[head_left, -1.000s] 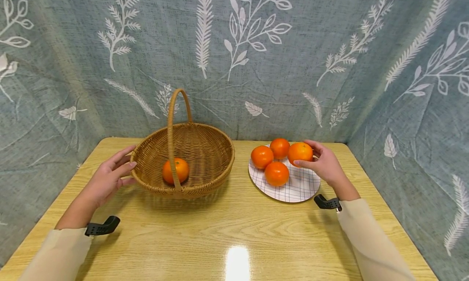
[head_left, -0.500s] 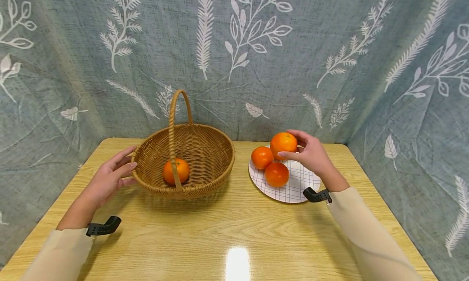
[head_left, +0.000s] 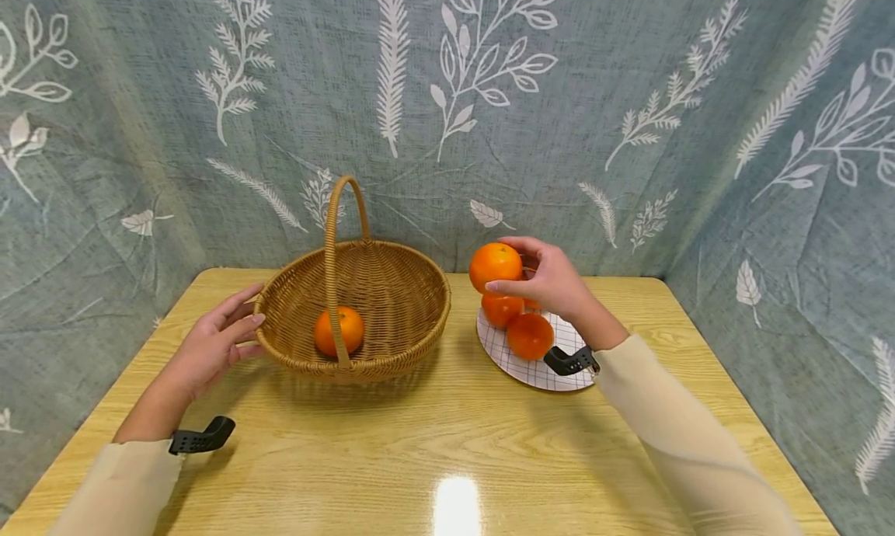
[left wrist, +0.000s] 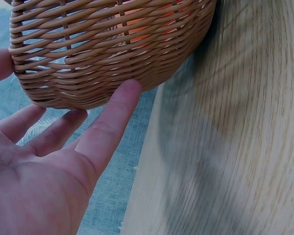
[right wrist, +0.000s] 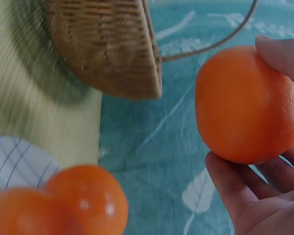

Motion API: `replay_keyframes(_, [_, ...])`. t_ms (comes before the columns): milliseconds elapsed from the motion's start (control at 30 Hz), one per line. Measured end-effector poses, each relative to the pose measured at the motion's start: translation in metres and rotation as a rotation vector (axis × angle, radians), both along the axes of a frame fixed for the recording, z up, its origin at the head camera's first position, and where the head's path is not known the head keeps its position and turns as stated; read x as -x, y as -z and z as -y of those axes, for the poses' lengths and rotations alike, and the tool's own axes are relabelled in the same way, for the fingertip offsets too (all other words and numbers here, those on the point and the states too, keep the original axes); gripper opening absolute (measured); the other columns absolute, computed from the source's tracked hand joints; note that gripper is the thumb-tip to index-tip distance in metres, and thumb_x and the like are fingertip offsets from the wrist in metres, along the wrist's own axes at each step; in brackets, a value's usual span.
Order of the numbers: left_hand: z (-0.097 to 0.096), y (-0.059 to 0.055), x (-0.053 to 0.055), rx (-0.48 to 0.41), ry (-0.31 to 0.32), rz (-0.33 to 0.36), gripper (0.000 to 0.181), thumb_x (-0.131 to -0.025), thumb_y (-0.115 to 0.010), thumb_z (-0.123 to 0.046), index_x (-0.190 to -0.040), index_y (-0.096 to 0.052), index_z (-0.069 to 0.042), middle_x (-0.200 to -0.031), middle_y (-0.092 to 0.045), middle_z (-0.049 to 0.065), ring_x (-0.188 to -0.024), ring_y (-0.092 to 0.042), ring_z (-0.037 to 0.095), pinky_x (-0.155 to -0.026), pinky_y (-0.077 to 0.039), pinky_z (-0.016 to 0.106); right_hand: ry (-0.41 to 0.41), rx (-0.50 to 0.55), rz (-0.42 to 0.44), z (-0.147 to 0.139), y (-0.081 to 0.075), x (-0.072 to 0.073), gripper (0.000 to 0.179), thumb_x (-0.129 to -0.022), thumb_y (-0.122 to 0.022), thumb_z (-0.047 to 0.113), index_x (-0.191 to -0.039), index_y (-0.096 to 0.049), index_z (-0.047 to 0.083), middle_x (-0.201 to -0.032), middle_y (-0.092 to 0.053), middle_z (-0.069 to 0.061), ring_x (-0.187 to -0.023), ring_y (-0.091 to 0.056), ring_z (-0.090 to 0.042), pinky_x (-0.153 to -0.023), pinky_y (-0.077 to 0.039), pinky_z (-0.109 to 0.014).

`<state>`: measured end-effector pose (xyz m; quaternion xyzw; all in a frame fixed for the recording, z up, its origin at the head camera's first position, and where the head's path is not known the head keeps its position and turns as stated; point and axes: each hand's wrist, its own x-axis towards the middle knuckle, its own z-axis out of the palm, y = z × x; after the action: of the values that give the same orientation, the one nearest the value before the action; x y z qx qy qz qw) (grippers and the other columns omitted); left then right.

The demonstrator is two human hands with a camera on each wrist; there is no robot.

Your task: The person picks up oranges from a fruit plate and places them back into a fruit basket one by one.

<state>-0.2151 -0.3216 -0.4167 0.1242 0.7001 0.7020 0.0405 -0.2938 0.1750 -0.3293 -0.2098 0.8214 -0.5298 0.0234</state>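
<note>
My right hand (head_left: 548,280) grips an orange (head_left: 496,266), thumb on one side and fingers on the other, raised over the left part of a plate (head_left: 545,375). In the right wrist view the same orange (right wrist: 245,105) looks smooth and slightly flattened. Round red-orange fruits (head_left: 530,336) lie on the plate, one of them mostly hidden by my hand. To the left stands a wicker basket (head_left: 391,369) with a tall handle and one orange (head_left: 339,331) inside. My left hand (head_left: 213,346) touches its left side; in the left wrist view nearly straight fingers (left wrist: 105,129) reach under the woven wall.
The basket's arched handle (head_left: 331,268) rises across its opening. Both stand on a wooden table (head_left: 363,458) whose back edge meets a grey-blue curtain (head_left: 419,194) with white leaf prints. Bare wood lies between basket and plate.
My right hand has lifted the orange off the plate's right side and carried it left and upward, toward the basket. The left hand keeps its place on the basket.
</note>
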Motion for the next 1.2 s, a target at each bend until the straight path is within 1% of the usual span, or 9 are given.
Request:
replay_keyframes(267, [0.000, 0.001, 0.000, 0.006, -0.005, 0.001, 0.068, -0.110, -0.049, -0.014, -0.166, -0.011, -0.009, -0.133, -0.053, -0.011, -0.105, -0.070, 0.006, -0.080, -0.062, 0.025, -0.042, 0.023, 0.009, 0.031, -0.005, 0.005, 0.069, -0.080, -0.090, 0.021, -0.142, -0.060, 0.015, -0.136, -0.063, -0.007, -0.115, -0.068, -0.027, -0.091, -0.060, -0.039])
replay_keyframes(500, [-0.001, 0.001, -0.001, 0.008, 0.004, 0.006, 0.067, -0.110, -0.049, -0.015, -0.167, -0.014, -0.015, -0.134, -0.052, -0.010, -0.107, -0.069, 0.006, -0.081, -0.062, 0.026, -0.062, 0.018, 0.028, 0.050, -0.008, 0.011, 0.070, -0.079, -0.091, 0.026, -0.141, -0.060, 0.019, -0.135, -0.064, -0.004, -0.115, -0.068, -0.023, -0.089, -0.061, -0.038])
replay_keyframes(767, [0.001, -0.001, 0.001, -0.019, 0.016, -0.002, 0.068, -0.110, -0.048, -0.012, -0.166, -0.011, -0.009, -0.134, -0.053, -0.009, -0.107, -0.069, 0.006, -0.081, -0.062, 0.026, -0.108, 0.043, 0.044, 0.074, -0.009, 0.022, 0.067, -0.079, -0.090, 0.023, -0.140, -0.062, 0.016, -0.132, -0.067, -0.005, -0.112, -0.069, -0.022, -0.091, -0.060, -0.038])
replay_keyframes(967, [0.001, -0.001, 0.003, -0.006, 0.010, -0.007, 0.067, -0.110, -0.048, -0.011, -0.166, -0.011, -0.009, -0.134, -0.053, -0.010, -0.107, -0.069, 0.005, -0.081, -0.062, 0.024, -0.113, 0.019, 0.029, 0.091, -0.011, 0.028, 0.067, -0.080, -0.090, 0.025, -0.140, -0.062, 0.016, -0.129, -0.068, -0.005, -0.109, -0.070, -0.021, -0.090, -0.059, -0.036])
replay_keyframes(1200, [0.001, 0.000, 0.002, -0.027, 0.020, -0.007, 0.067, -0.110, -0.047, -0.011, -0.166, -0.011, -0.011, -0.135, -0.053, -0.009, -0.109, -0.068, 0.005, -0.082, -0.062, 0.025, -0.129, -0.005, 0.022, 0.117, -0.013, 0.038, 0.069, -0.079, -0.090, 0.029, -0.140, -0.062, 0.014, -0.128, -0.069, -0.005, -0.108, -0.069, -0.019, -0.088, -0.060, -0.035])
